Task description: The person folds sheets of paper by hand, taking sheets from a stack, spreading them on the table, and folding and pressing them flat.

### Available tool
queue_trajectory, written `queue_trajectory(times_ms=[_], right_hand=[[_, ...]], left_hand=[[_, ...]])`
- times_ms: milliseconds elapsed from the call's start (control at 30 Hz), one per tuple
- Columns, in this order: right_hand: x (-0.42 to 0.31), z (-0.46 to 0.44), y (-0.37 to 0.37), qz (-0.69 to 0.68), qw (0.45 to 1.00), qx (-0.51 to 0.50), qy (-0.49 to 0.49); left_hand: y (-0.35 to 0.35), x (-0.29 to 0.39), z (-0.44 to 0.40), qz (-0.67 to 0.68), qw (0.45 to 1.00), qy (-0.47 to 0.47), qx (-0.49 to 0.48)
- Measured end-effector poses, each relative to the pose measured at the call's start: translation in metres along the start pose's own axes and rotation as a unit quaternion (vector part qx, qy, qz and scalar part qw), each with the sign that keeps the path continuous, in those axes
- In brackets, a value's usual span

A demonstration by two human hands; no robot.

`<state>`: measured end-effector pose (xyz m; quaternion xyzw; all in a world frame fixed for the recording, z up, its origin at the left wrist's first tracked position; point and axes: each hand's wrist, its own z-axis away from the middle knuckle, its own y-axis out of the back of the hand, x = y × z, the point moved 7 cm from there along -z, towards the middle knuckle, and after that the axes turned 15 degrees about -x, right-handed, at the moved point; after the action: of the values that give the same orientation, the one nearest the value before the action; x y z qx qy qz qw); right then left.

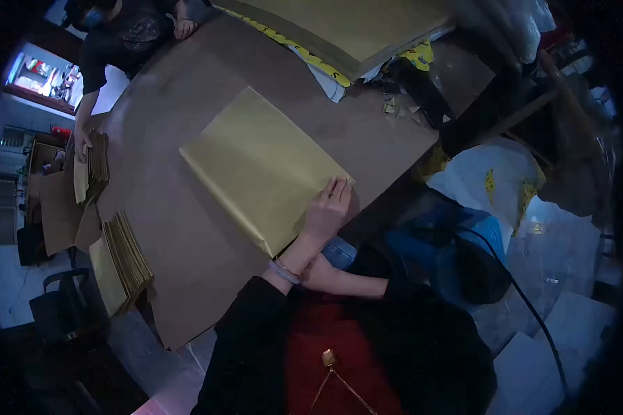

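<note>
Fingers of the left hand in the head view lie extended, unclenched, on the right corner of a gold sheet. The right hand is mostly hidden beneath the left wrist; I cannot tell its fingers' state. The sheet rests on the brown desk, right of a paper stack at the desk's edge.

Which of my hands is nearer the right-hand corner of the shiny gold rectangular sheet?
Left. Your left hand rests at that corner of the sheet; your right hand, partly hidden behind your left wrist, is farther from it.
</note>
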<state>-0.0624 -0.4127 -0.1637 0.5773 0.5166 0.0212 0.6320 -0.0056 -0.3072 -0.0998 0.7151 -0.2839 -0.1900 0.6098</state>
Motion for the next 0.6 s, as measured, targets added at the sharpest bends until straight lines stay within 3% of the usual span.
queue_trajectory(times_ms=[100, 267, 400, 600], right_hand=[[0.0, -0.001, -0.003, 0.003, 1.0, -0.016, 0.0], [-0.002, -0.003, 0.01, -0.105, 0.994, 0.018, 0.009], [-0.003, -0.003, 0.011, -0.073, 0.997, 0.025, 0.008], [-0.004, 0.004, 0.023, 0.003, 0.996, -0.087, 0.001]], left_hand=[[-0.002, -0.001, 0.001, 0.0, 1.0, -0.005, 0.006], [0.0, -0.002, 0.001, 0.019, 1.0, -0.01, 0.0], [-0.003, -0.003, 0.001, 0.036, 0.999, -0.009, -0.011], [-0.005, -0.001, 0.002, 0.023, 0.999, -0.018, -0.018]])
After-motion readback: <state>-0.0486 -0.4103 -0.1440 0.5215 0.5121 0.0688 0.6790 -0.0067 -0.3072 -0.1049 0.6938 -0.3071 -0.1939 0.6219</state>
